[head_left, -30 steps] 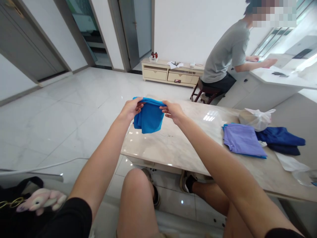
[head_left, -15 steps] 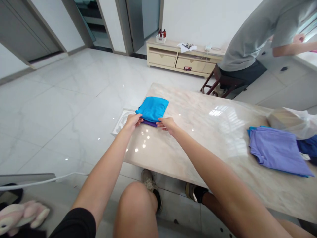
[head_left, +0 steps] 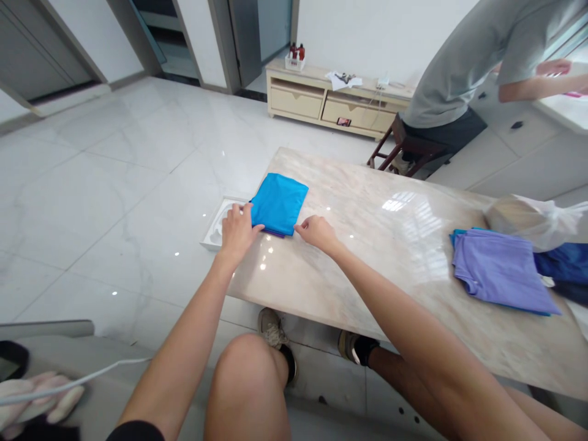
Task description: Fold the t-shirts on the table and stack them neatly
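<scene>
A bright blue folded garment (head_left: 280, 205) lies on the near left end of the marble table. A thin strip of purple fabric (head_left: 274, 233) shows from under its front edge. At the garment's left edge rests my left hand (head_left: 237, 231), thumb spread away from the fingers along the front corner. My right hand (head_left: 316, 231) is closed in a pinch at the front right corner of the blue garment; its fingertips are partly hidden. Further right on the table, a folded lavender garment (head_left: 500, 266) lies on top of blue cloth.
The marble table (head_left: 367, 282) stretches across to the right. A white tray-like box (head_left: 212, 236) sits beyond its left end. A clear plastic bag (head_left: 542, 220) and dark blue cloth (head_left: 565, 266) lie at right. A person in grey (head_left: 459, 73) sits on a stool (head_left: 397, 147).
My left hand has shifted from the front edge to the left side, its fingers spreading. The blue garment's front edge now covers more of the purple fabric. My right hand stays at its corner.
</scene>
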{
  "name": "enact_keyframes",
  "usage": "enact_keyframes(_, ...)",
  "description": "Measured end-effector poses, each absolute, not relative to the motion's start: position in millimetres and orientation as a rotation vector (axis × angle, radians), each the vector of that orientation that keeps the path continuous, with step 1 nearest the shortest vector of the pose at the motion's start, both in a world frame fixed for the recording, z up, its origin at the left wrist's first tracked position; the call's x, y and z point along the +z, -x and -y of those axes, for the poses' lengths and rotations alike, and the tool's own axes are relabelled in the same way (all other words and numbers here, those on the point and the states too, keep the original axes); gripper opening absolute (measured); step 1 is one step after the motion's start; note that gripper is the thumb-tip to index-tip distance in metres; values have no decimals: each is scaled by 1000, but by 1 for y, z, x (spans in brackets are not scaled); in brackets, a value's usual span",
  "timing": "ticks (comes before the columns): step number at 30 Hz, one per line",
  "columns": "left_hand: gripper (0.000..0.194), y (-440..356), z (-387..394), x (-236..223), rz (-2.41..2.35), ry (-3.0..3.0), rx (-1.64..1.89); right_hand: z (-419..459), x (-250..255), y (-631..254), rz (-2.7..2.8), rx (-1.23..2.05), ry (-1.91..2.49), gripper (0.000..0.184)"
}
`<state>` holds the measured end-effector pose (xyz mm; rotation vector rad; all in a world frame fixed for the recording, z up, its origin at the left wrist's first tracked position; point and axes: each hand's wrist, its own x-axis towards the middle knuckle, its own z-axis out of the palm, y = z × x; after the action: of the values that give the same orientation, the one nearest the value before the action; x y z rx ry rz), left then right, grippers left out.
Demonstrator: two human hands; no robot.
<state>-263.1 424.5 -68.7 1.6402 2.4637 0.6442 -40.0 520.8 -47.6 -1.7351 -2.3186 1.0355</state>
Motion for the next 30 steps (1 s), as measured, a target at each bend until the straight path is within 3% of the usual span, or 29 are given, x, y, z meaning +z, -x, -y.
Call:
enact_keyframes(3, 49, 250, -430, -71, -2245, -2046, 410, -510, -35, 31, 2504, 654, 1646, 28)
enact_keyframes(5, 37, 243, -439, -77, -2241, -2062, 328, -502, -26, 20, 2560, 646, 1650, 31)
enact_keyframes(10, 45, 234, -483, -87, -2388, -1916, 493, -498, -12, -36, 2640, 562, 1687, 33)
enact_keyframes(17, 34, 226, -541, -86, -2368, -1842, 503, -497, -47, -146, 2967, 545, 1434, 44)
enact_keyframes(22, 42, 223, -507, -77, -2368, -1862, 372, -477, -52, -180, 3088, 570, 1384, 56)
enact_keyframes(27, 32, 205, -464, -46, -2404, -1871, 257, -451, -18, -191, 3157, 792, 1407, 51)
enact_keyframes(30, 38, 173, -445, -25, -2443, -1909, 229, -440, 7, -206, 3052, 894, 1379, 53)
